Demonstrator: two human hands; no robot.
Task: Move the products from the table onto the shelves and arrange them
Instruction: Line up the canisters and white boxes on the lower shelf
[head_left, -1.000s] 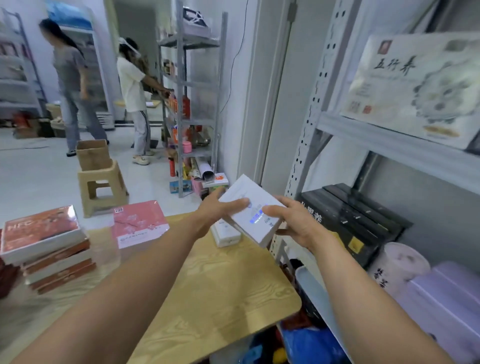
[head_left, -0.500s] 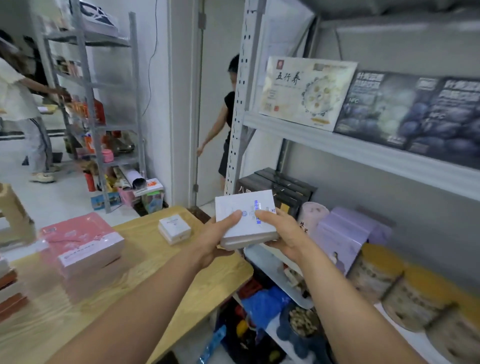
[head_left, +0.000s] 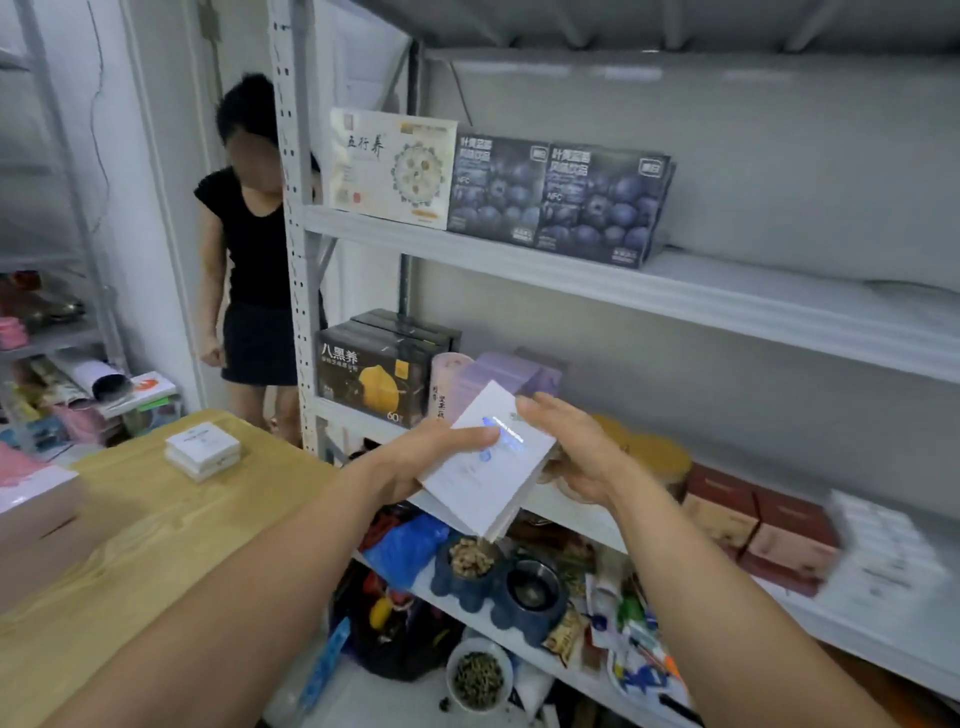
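Left grip pinches the white box, thumb on top. Right grip holds its other edge, just off the bench, in front of the shelf.

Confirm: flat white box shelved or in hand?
In hand: left hand and right hand hold the flat white box by opposite sides, tilted.

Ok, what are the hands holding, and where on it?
A white box: left hand grips its left edge, right hand its right edge.
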